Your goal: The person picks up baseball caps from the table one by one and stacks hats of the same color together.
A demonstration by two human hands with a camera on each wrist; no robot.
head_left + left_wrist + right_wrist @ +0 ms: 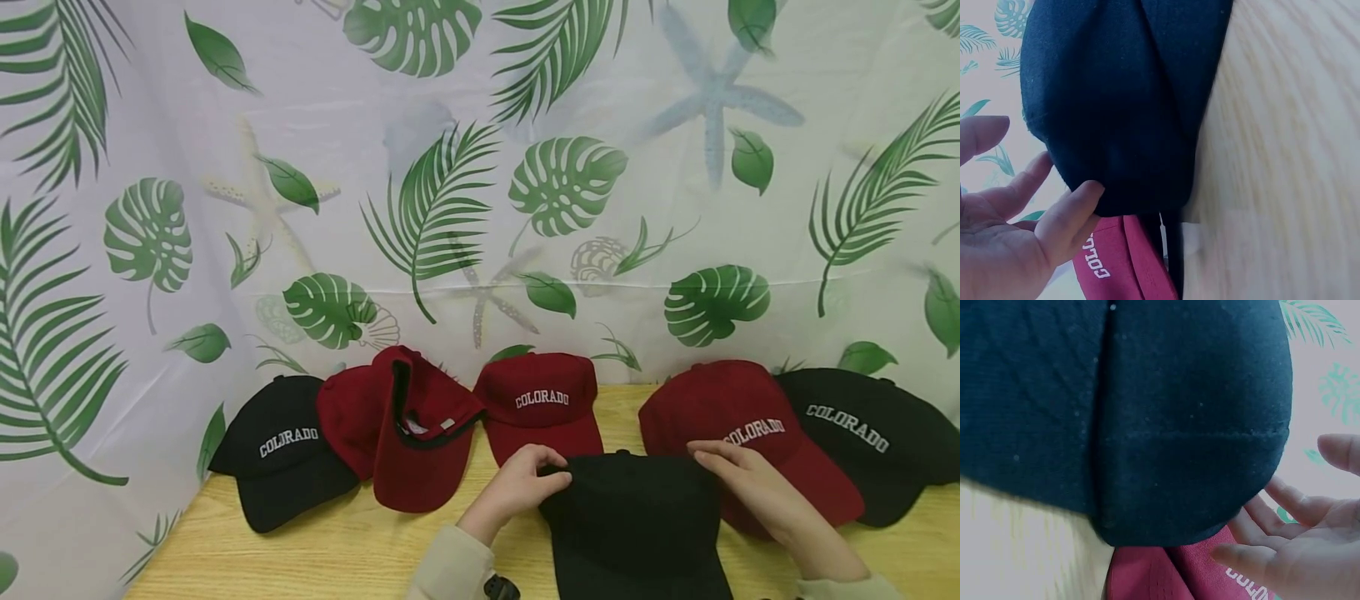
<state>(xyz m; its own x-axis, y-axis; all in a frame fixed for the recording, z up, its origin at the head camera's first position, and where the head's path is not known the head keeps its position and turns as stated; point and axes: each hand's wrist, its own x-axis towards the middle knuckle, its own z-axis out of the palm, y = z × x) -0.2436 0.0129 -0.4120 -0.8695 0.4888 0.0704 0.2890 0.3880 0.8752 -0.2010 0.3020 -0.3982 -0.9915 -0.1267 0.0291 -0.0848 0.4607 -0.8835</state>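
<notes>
Left hand (517, 487) and right hand (765, 492), fingers loosely spread without pinching, touch opposite sides of the black cap (637, 521), on the table (300, 567) in front and right of the central red cap (536, 379). I judge it light, soft, unbreakable, best taken by both sides.

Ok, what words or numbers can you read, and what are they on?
"COLORADO": far-left black cap
"COLORADO": middle red cap
"COLORADO": right red cap, C partly behind the fingers
"COLORADO": far-right black cap
Too small to read: white tag inside the tipped red cap
Front black cap: no writing shows.
</notes>
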